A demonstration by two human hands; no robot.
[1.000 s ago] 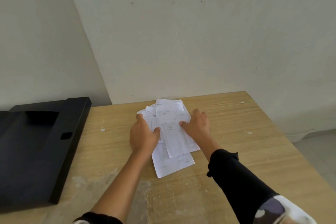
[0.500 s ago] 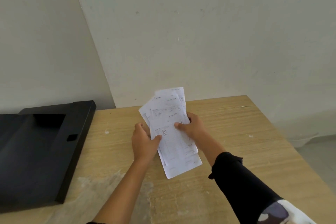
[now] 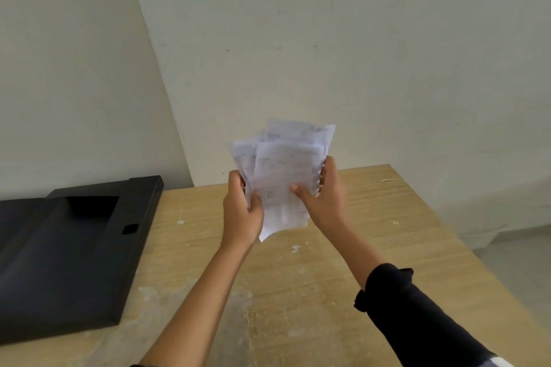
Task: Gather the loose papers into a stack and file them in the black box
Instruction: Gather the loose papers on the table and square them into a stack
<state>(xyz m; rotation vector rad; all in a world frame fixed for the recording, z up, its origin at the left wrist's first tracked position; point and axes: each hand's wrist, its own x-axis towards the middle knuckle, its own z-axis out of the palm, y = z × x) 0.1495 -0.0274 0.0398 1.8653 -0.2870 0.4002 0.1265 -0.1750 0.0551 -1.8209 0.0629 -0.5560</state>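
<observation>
Several white printed papers (image 3: 283,167) are held upright in the air above the wooden table, fanned unevenly at the top. My left hand (image 3: 243,211) grips their left edge and my right hand (image 3: 323,197) grips their right edge, thumbs on the front sheet. The black box (image 3: 98,250) lies open at the table's left end, well to the left of both hands, its dark inside showing nothing.
The wooden table (image 3: 372,241) has pale scuffed patches near its front middle. A white wall (image 3: 298,53) stands right behind it and the table's right edge drops to a grey floor (image 3: 518,256).
The papers lay on the table under both hands a second ago. Both hands have since lifted them off the table and tilted them upright, and they are now higher.
</observation>
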